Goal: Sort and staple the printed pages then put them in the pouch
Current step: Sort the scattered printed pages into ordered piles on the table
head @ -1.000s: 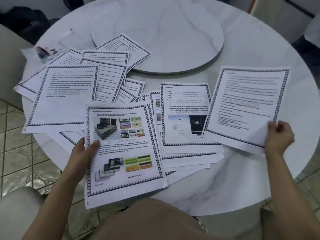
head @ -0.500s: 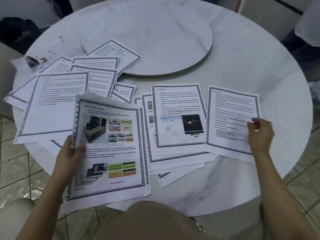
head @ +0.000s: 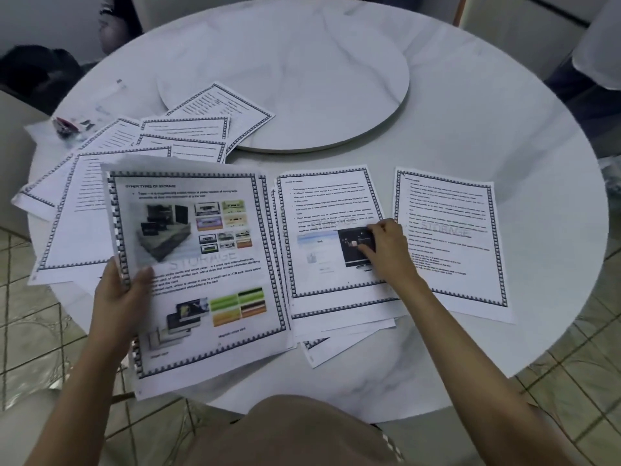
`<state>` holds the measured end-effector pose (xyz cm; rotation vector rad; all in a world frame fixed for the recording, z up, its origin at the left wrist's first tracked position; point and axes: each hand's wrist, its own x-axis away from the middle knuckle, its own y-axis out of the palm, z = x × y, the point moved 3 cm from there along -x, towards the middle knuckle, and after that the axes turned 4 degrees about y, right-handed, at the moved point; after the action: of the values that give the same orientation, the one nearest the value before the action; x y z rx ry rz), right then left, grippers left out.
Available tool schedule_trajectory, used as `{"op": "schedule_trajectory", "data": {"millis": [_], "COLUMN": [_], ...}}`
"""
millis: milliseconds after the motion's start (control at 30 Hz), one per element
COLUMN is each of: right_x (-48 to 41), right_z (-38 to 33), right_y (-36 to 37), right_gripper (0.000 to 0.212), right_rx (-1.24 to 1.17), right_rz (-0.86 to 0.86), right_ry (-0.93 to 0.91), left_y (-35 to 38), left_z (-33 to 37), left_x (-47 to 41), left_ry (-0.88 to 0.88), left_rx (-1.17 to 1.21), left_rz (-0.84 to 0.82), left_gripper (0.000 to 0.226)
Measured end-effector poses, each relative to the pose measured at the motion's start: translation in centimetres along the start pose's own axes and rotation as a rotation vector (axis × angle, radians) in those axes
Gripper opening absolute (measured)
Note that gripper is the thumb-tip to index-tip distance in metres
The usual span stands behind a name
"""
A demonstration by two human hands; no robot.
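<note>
Printed pages with patterned borders lie spread over a round white marble table (head: 487,129). My left hand (head: 121,290) grips the left edge of a small stack of pages (head: 201,270), its top sheet showing colour pictures of storage devices, lifted above the table's near left. My right hand (head: 383,250) rests with curled fingers on the top page of a middle pile (head: 329,210), over its dark screen picture. A single text page (head: 450,237) lies flat to the right of that hand. More pages (head: 181,139) fan out at the back left.
A raised round turntable (head: 302,79) sits at the table's centre, one page overlapping its rim. A clear plastic pouch (head: 77,119) with small dark items lies at the far left edge. Chairs stand around the table. Tiled floor shows below.
My right hand let go of the text page, which now lies flat on the right, and moved left onto the middle pile. My left hand raised its stack and shifted it right.
</note>
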<state>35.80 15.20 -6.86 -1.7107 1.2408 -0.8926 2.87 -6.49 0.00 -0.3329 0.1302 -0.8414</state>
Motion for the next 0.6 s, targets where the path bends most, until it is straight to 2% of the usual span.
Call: {"op": "schedule_trajectory", "data": {"millis": [67, 167, 300, 400, 500, 600], "right_x": [0.0, -0.2, -0.8, -1.4, -1.4, -1.0], "right_z": [0.0, 0.4, -0.1, -0.2, -0.1, 0.2], "right_y": [0.0, -0.4, -0.6, -0.6, -1.3, -3.4], "right_gripper": [0.048, 0.06, 0.062, 0.048, 0.021, 0.016], "right_rx": [0.006, 0.064, 0.061, -0.055, -0.343, -0.539], "right_rz": [0.026, 0.081, 0.035, 0.077, 0.215, 0.304], "right_ry": [0.013, 0.193, 0.304, 0.341, 0.333, 0.333], "left_y": [0.0, -0.3, -0.6, -0.6, -0.4, -0.3], "left_z": [-0.3, -1.3, -1.9, -2.2, -2.2, -2.1], "left_x": [0.2, 0.3, 0.2, 0.1, 0.0, -0.2], "left_ry": [0.0, -0.002, -0.009, -0.011, -0.004, -0.004], "left_rx": [0.029, 0.039, 0.034, 0.015, -0.008, -0.013], "left_rz": [-0.006, -0.007, -0.003, 0.002, 0.013, 0.018], "left_gripper": [0.021, 0.02, 0.018, 0.025, 0.028, 0.026]}}
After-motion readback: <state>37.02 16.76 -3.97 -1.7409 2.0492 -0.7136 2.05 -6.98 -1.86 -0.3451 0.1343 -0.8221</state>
